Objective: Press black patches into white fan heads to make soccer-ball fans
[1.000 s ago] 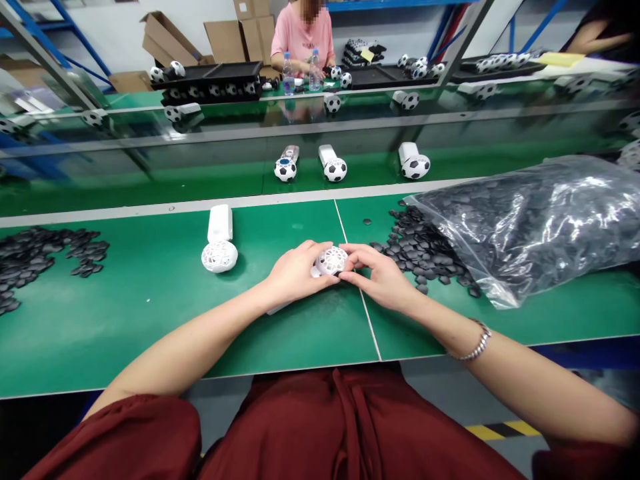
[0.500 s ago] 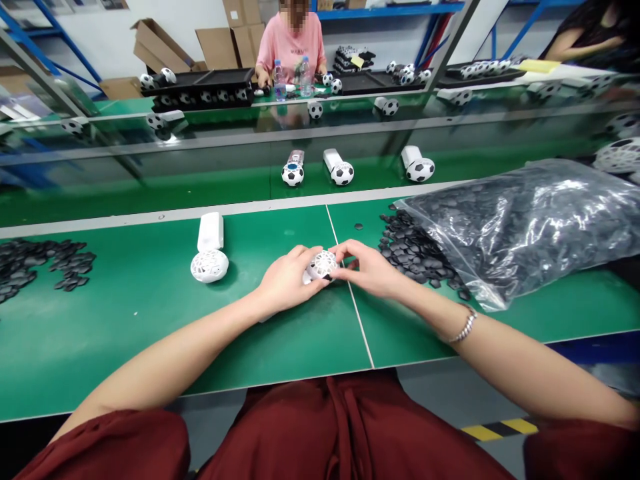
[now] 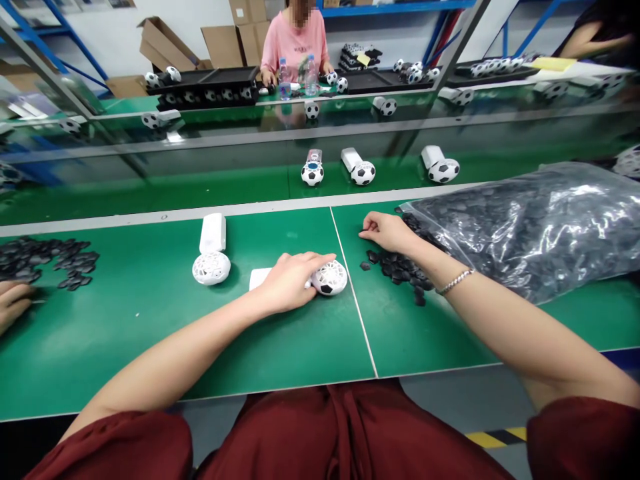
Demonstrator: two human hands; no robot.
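My left hand [image 3: 289, 280] lies over a white ball-headed fan [image 3: 330, 278] on the green table [image 3: 150, 313], fingers curled on its handle and head. The fan's round head carries a few black patches. My right hand [image 3: 387, 231] is farther off to the right, fingertips pinched at a small black piece at the edge of a heap of black pieces [image 3: 400, 267]. A second, all-white fan [image 3: 211, 257] rests left of my left hand.
A clear bag of black pieces [image 3: 540, 227] lies at the right. Another heap of black pieces [image 3: 40, 257] is at the far left, with another person's hand [image 3: 13, 303] beside it. Three football-patterned fans [image 3: 363, 170] sit on the belt behind; a seated person in pink works beyond.
My right hand has left the fan and reached out to the black pieces. My left hand stays on the fan, now lying flat on the table. Another person's hand appeared at the left edge.
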